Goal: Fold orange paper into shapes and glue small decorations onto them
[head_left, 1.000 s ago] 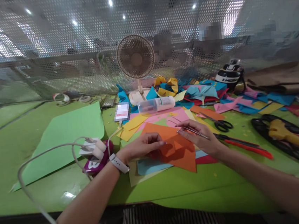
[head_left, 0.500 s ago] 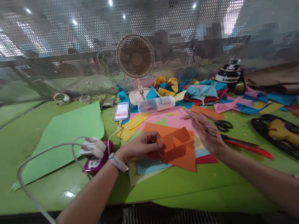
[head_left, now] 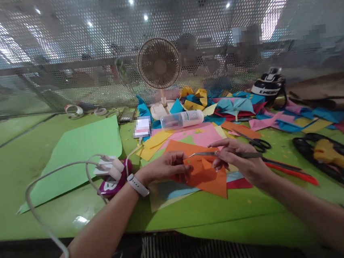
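Observation:
My left hand (head_left: 171,164), with a white band at the wrist, is over the left part of an orange paper sheet (head_left: 209,178). Its fingers are curled towards the thumb; anything between them is too small to make out. My right hand (head_left: 238,157) grips a pair of slim metal tweezers (head_left: 205,154) with a bent tip. That tip points left and comes close to my left fingertips. Beneath the orange sheet lie light blue paper (head_left: 178,190) and pink paper (head_left: 187,133).
Black scissors (head_left: 262,144), a red-handled cutter (head_left: 298,173) and a yellow glue gun (head_left: 329,152) on a black tray lie right. A clear bottle (head_left: 181,119), paper scraps and a fan (head_left: 160,65) stand behind. Left are green paper (head_left: 80,154) and a purple power strip (head_left: 113,186) with cables.
My right hand has turned and lowered towards the left, bringing the tweezers across the orange sheet to my left fingers. My left hand has hardly moved.

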Available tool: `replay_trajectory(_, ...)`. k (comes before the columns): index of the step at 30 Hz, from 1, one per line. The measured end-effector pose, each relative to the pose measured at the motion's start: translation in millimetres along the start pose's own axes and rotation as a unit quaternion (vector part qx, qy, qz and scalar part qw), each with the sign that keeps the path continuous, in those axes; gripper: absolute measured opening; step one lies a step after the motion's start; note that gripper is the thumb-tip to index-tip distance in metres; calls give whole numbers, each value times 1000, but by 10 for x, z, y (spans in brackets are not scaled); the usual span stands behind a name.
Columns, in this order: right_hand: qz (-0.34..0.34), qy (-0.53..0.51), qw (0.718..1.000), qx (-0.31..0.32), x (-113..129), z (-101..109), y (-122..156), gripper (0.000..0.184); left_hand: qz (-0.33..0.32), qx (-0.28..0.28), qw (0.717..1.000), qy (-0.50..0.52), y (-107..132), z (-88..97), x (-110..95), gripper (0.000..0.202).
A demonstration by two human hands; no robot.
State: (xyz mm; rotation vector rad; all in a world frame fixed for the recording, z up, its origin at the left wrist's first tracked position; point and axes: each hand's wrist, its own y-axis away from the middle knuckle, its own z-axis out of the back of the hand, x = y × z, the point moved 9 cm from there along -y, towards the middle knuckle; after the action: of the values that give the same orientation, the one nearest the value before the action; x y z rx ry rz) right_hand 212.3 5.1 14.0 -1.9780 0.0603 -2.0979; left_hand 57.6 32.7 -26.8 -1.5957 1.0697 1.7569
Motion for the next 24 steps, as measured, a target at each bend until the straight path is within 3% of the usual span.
replay_trajectory(4, 24, 28, 999, 37, 82, -57, -2, 24, -8, 0, 1000, 11, 1, -11, -17, 27)
replay_trajectory(7, 31, 21, 999, 31, 113, -54, 10, 20, -3, -9, 1000, 17, 6, -6, -24, 30)
replay_trajectory(14, -5, -26, 1000, 0, 45, 10, -27, 13, 0, -8, 1000, -8, 25, -10, -34, 31)
replay_trajectory(24, -63, -24, 997, 34, -95, -33, -31, 21, -4, 42, 999, -23, 26, -79, -27, 31)
